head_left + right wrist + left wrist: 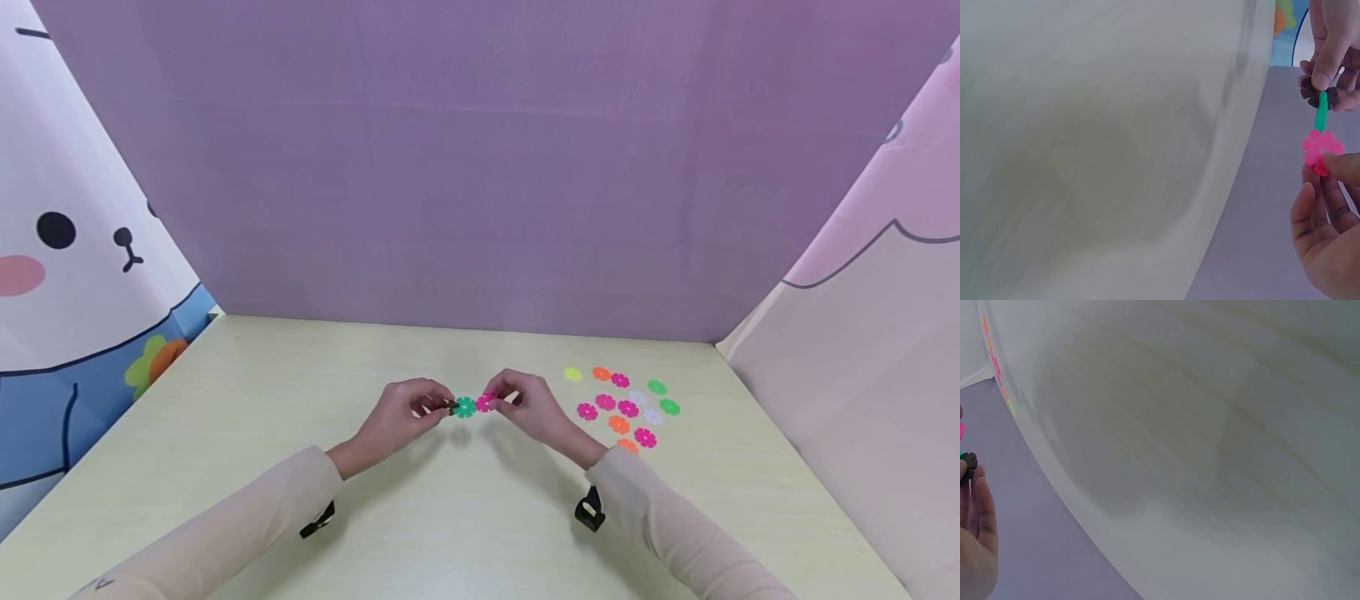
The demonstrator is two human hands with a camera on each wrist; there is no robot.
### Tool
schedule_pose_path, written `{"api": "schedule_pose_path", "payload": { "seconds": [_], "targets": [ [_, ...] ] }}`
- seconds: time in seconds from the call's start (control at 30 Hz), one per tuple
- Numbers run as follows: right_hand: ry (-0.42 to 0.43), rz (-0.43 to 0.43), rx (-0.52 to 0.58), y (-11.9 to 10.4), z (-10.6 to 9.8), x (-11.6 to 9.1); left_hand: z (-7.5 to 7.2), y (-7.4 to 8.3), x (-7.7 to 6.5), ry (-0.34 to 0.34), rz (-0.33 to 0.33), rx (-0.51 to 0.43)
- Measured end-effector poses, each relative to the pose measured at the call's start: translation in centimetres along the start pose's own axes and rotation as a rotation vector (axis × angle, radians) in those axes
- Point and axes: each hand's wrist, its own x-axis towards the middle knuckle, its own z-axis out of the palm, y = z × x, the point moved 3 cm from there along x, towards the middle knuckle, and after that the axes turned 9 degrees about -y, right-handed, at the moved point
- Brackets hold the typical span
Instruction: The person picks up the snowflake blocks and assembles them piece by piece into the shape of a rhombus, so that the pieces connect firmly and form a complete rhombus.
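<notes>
My left hand (405,410) pinches a dark, notched flower-shaped disc (1309,94) between thumb and fingers. A green disc (465,407) of the same kind sits edge-on against the dark one in the right wrist view. At the green disc's other end is a pink disc (1319,145), pinched by the thumb and fingers of my right hand (531,407). The three discs form a short row between the hands, above the table. In the left wrist view the left hand (979,544) shows at the left edge, with the dark disc partly behind its fingers.
Several loose flower discs in pink, orange, green, white and yellow, such as a pink disc (645,437), lie on the pale wooden table (465,533) right of my right hand. A purple panel (465,183) rises along the back edge. Printed cloths stand at both sides.
</notes>
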Motion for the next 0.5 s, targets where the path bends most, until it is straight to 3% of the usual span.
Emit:
{"api": "schedule_pose_path", "payload": {
  "seconds": [0.5],
  "targets": [
    [0.077, -0.091, -0.033, -0.14, 0.64, 0.09, 0.02, 0.18, 0.19, 0.024, 0.004, 0.008]
  ]
}}
